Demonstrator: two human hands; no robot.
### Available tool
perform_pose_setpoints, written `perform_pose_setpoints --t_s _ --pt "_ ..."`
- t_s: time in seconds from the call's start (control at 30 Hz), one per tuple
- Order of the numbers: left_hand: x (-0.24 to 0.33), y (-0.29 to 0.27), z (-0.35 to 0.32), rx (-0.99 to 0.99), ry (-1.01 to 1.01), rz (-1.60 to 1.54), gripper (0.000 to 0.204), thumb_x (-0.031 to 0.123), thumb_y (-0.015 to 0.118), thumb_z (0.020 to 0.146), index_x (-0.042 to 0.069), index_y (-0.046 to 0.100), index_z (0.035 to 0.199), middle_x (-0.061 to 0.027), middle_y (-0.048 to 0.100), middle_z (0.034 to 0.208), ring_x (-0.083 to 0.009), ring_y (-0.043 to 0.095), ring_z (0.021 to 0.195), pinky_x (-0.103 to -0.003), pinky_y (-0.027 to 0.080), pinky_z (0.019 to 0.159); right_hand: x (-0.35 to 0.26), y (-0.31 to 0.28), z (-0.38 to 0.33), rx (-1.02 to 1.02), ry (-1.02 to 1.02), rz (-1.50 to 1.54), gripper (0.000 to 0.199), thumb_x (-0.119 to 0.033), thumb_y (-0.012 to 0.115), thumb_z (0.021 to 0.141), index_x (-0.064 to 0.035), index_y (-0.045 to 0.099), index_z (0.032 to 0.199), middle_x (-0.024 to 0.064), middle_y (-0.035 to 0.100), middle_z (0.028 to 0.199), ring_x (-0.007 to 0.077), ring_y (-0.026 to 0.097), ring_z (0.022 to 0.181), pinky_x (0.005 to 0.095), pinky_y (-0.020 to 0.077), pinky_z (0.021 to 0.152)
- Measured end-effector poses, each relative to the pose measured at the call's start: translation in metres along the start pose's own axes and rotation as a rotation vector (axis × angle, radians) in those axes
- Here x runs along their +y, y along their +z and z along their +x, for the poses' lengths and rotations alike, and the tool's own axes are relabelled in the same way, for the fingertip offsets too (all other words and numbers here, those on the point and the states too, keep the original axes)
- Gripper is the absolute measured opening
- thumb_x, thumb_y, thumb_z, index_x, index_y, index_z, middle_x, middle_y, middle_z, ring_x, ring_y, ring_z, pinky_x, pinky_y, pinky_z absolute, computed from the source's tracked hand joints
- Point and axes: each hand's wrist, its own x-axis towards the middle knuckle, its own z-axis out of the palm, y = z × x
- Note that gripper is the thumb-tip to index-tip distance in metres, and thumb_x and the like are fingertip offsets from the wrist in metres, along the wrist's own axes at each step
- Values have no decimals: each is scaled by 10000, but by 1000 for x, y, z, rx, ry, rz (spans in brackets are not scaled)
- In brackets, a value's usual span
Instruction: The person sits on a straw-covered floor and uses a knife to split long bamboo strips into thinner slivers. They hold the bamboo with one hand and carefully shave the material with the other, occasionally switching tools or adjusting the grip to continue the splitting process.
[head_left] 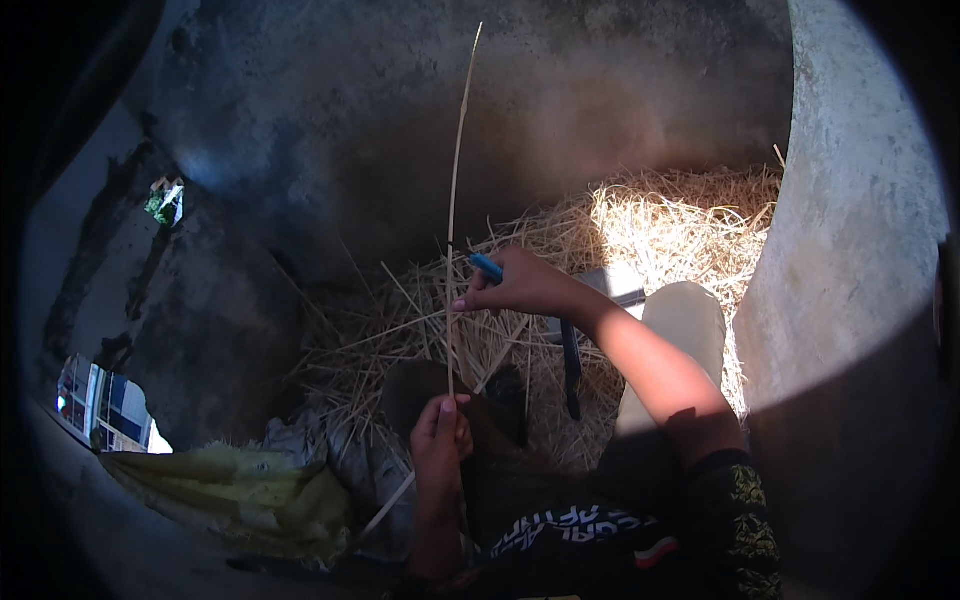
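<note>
A long thin pale stalk [457, 170] stands almost upright in the middle of the view. My left hand [440, 435] pinches its lower end close to my lap. My right hand [520, 285] is higher up, fingers closed around a small blue-handled tool [487, 266], with the thumb and fingertip touching the stalk's middle. Loose straw [640, 225] lies heaped on the ground behind both hands, part of it in bright sunlight.
A curved grey concrete wall [850, 220] rises on the right, and dark concrete [330, 130] spreads at the back. A yellowish sack [230, 485] lies at lower left. My knee [685, 320] and a dark strap [570, 365] sit below my right arm.
</note>
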Motion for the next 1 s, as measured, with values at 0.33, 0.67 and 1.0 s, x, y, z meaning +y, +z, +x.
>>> perform_pose_setpoints --t_s 0.33,0.67,1.0 --pt "-8 8 2 83 84 150 231 276 522 1038 61 602 1063 61 393 657 -17 328 516 -194 255 445 13 11 2 83 -184 20 260 -310 770 812 -64 729 883 35 677 723 118 641 679 309 484 627" --pt "7 31 -3 119 171 270 285 267 478 1053 51 609 1185 65 397 644 -16 341 502 -192 262 458 22 47 -3 437 -163 -815 174 -232 667 803 -91 655 904 106 681 698 300 690 647 431 540 613" --pt "7 57 -34 158 338 985 302 120 446 1037 -7 579 1276 -188 660 839 -184 615 653 -309 470 618 17 -14 20 694 81 -984 153 -127 599 822 -19 706 831 172 706 752 347 722 731 445 570 628"
